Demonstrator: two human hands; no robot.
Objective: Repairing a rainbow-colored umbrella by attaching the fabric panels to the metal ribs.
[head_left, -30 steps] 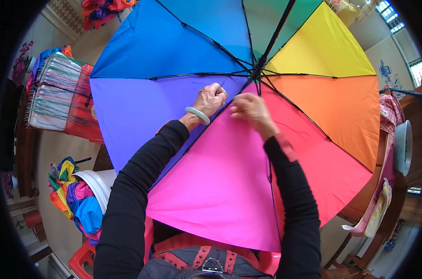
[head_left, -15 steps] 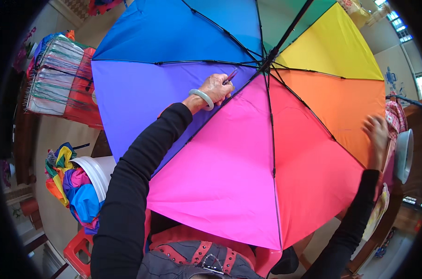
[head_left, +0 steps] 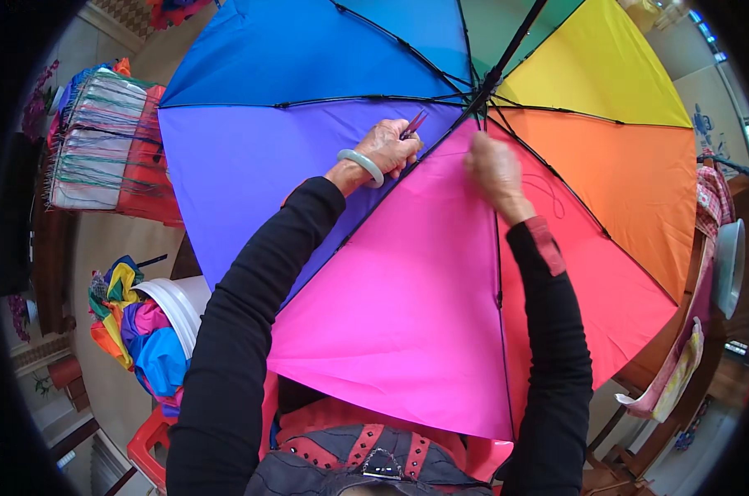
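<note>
An opened rainbow umbrella (head_left: 407, 331) spreads before me, its inner side with black ribs and shaft (head_left: 519, 41) showing. My left hand (head_left: 391, 145), a pale bangle on its wrist, is closed around small thread snips (head_left: 413, 126), points up, beside a rib where the purple and pink panels meet. Over the pink panel, near the hub, my right hand (head_left: 496, 169) is closed and smeared by motion. A thin dark thread (head_left: 552, 194) runs from it and loops over the red panel. Whether a needle is in those fingers cannot be seen.
At the left, a white bucket (head_left: 172, 302) lies tipped with bright folded cloth (head_left: 147, 339) at its mouth. Behind it stands a white and red block hung with many threads (head_left: 102, 140). A red stool (head_left: 149, 442) is lower left; a pale basin (head_left: 728, 269) is at the right.
My right hand has swung from the umbrella's right edge inward to the pink panel near the hub. The left hand stays nearly in place with the snips. The umbrella has shifted slightly.
</note>
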